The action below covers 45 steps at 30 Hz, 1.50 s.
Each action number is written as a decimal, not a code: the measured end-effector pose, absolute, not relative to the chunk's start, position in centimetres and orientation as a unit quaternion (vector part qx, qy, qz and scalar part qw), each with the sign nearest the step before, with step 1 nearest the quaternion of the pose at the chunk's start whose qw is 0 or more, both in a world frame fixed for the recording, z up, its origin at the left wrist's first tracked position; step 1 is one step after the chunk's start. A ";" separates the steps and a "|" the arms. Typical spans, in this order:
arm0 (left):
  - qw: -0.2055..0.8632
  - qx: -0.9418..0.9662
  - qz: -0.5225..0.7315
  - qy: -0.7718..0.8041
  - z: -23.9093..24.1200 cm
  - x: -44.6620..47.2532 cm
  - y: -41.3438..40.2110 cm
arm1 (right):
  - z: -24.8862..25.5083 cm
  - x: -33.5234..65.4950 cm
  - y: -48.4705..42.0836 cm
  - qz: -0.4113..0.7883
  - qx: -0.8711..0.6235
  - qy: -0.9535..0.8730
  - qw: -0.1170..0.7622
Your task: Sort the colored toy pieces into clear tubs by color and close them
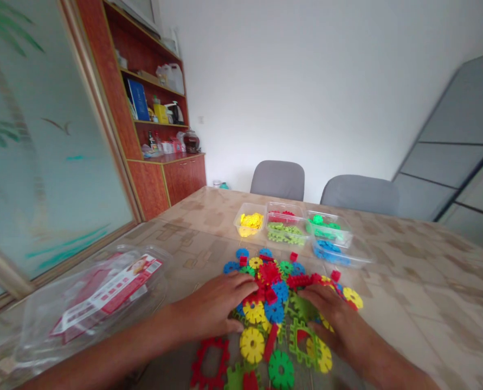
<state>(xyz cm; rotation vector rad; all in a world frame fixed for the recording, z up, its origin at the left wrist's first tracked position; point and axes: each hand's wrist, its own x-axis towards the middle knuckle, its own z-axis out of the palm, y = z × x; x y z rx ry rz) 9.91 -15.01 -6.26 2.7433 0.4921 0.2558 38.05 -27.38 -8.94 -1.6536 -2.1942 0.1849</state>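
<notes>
Left hand [214, 304] loosely spread at the left of the plastic pile [280, 292], thumb clear of fingers; right hand [341, 319] half-curled at its right. I can't tell if either pinches anything. Pile sits on the surface [412, 309] between them. Should be light, stiffish, slick; I'd take notched discs [252, 355] by the rim, frames [294, 338] by one side. Counts: five clear tubs [363, 257] beyond, two grey chairs [277, 180]. Overlapping pieces: no reliable count.
</notes>
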 end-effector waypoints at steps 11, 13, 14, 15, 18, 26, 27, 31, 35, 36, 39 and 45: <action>0.202 0.953 0.111 0.195 -5.4 9.5 -15.2 | -7.1 36.8 -27.3 0.084 -0.585 -0.788 0.173; 0.214 0.946 0.120 0.212 -5.0 9.4 -15.2 | -7.3 37.1 -27.5 0.083 -0.580 -0.794 0.164; 0.217 0.942 0.123 0.223 -4.9 9.4 -15.2 | -7.4 37.2 -27.5 0.085 -0.581 -0.793 0.161; 0.220 0.939 0.126 0.232 -4.9 9.4 -15.1 | -7.4 37.3 -27.6 0.087 -0.584 -0.791 0.160; 0.233 0.935 0.132 0.232 -5.4 9.4 -14.6 | -7.3 37.4 -27.7 0.100 -0.590 -0.787 0.154; 0.173 0.940 0.175 0.238 -6.1 9.3 -14.1 | -7.5 37.7 -27.9 0.134 -0.593 -0.778 0.159; 0.166 0.942 0.171 0.238 -6.0 9.4 -14.3 | -7.3 37.7 -27.9 0.131 -0.599 -0.774 0.158; 0.153 0.954 0.123 0.226 -5.7 9.5 -15.5 | -6.0 37.9 -28.2 0.123 -0.613 -0.764 0.157; 0.159 0.958 0.095 0.220 -6.2 9.6 -16.2 | -6.2 38.1 -29.3 0.147 -0.599 -0.773 0.148; 0.163 0.957 0.093 0.221 -6.3 9.6 -16.2 | -6.3 38.0 -29.5 0.154 -0.597 -0.774 0.142; 0.179 0.953 0.097 0.224 -6.4 9.6 -16.2 | -5.9 37.0 -30.1 0.173 -0.582 -0.785 0.118; 0.202 0.939 0.157 0.230 -6.2 9.8 -16.2 | -3.5 34.7 -29.7 0.178 -0.556 -0.805 0.109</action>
